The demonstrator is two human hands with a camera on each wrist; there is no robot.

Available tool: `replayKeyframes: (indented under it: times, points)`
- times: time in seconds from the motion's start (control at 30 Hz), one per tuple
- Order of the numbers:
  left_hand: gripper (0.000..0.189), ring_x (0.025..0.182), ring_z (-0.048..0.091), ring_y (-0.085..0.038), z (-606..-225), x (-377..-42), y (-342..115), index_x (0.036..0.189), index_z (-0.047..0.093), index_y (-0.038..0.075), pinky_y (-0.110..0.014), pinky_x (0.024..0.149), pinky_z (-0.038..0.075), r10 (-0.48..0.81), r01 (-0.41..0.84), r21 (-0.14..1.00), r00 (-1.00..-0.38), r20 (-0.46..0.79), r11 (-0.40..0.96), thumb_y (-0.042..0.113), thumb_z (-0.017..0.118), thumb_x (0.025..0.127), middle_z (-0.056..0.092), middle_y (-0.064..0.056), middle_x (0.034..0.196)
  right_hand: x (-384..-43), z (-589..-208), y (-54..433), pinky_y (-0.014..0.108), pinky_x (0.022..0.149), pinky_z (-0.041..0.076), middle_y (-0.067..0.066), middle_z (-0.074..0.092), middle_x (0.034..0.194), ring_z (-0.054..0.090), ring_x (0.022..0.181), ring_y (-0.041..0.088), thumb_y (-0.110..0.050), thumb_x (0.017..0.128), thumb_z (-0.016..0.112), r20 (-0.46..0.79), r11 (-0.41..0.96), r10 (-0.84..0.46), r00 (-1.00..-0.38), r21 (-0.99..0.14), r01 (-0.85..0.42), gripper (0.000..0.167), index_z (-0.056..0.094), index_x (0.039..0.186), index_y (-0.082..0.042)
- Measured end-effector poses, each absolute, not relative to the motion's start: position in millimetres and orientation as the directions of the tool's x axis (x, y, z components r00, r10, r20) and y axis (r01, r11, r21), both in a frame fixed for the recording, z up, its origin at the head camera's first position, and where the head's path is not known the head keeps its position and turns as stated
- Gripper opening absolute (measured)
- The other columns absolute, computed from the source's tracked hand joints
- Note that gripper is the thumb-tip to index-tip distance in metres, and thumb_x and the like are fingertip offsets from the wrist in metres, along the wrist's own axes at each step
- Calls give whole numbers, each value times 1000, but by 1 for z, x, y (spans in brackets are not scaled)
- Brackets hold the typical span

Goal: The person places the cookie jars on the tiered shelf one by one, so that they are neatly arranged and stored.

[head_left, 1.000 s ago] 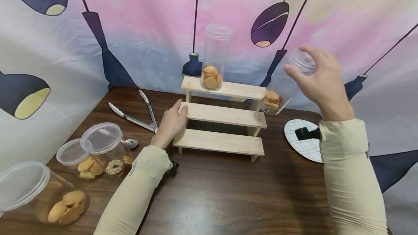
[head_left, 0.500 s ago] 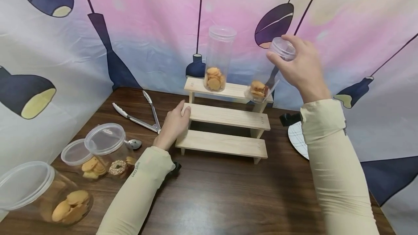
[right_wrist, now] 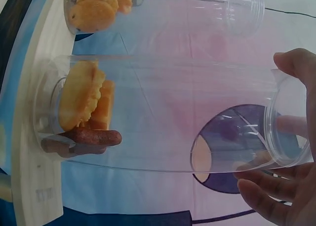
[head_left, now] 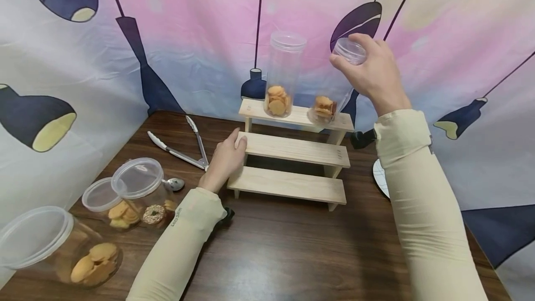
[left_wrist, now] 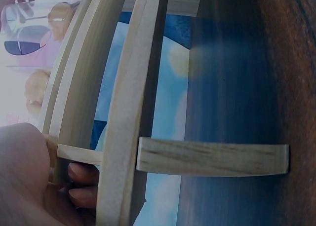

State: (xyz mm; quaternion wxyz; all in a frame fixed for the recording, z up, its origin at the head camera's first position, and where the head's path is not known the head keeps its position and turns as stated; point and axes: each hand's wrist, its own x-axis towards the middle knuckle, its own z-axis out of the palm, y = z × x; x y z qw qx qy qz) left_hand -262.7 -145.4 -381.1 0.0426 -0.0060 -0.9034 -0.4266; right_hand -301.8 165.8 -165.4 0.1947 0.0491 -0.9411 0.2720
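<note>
My right hand (head_left: pixel 374 68) grips a tall clear jar (right_wrist: pixel 158 112) around its lid (head_left: pixel 350 51). Cookies and a brown stick-shaped piece lie in the jar's bottom, which is at the right end of the top tier of a three-tier wooden display stand (head_left: pixel 292 147). Beside it on the same tier stands another tall jar (head_left: pixel 287 68) with round cookies. At the stand's left side, my left hand (head_left: pixel 225 159) holds the end of the middle tier; its fingers (left_wrist: pixel 83 196) curl under the board in the left wrist view.
Wide lidded jars of cookies stand at the left: a front jar (head_left: pixel 50 245), a small jar (head_left: pixel 106 199) and a taller one (head_left: pixel 140 182). Tongs (head_left: pixel 184 154) and a spoon (head_left: pixel 175 183) lie near them. A white patterned round piece (head_left: pixel 380 178) sits right of the stand.
My right hand has carried the jar leftward from beyond the stand's right end onto the top tier, and the jar has become more upright. My left hand keeps its hold on the stand.
</note>
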Motion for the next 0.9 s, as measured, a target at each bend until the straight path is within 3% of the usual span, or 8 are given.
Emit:
replayKeyframes:
  times: [0.27, 0.43, 0.9]
  points:
    - [63, 137, 45, -37, -382, -261, -144, 160, 25, 20, -56, 111, 37, -27, 43, 772, -997, 78, 635, 51, 31, 105, 44, -16, 153, -310, -164, 161, 51, 99, 41, 14, 41, 148, 44, 124, 33, -75, 81, 59, 319, 851, 2, -948, -498, -166, 85, 38, 154, -36]
    - [64, 133, 49, -37, -383, -261, -144, 160, 24, 21, -56, 109, 39, -19, 35, 774, -998, 61, 632, 52, 31, 105, 53, -19, 144, -313, -167, 160, 51, 101, 41, 15, 41, 148, 46, 123, 35, -75, 82, 59, 327, 861, -5, -945, -479, -170, 85, 38, 154, -35]
    - [64, 133, 50, -36, -382, -261, -146, 159, 26, 18, -54, 109, 40, -22, 61, 766, -995, 97, 640, 51, 32, 105, 49, -18, 148, -313, -167, 152, 50, 100, 42, 16, 43, 143, 48, 117, 34, -74, 82, 59, 331, 863, -38, -943, -465, -198, 84, 38, 154, -35]
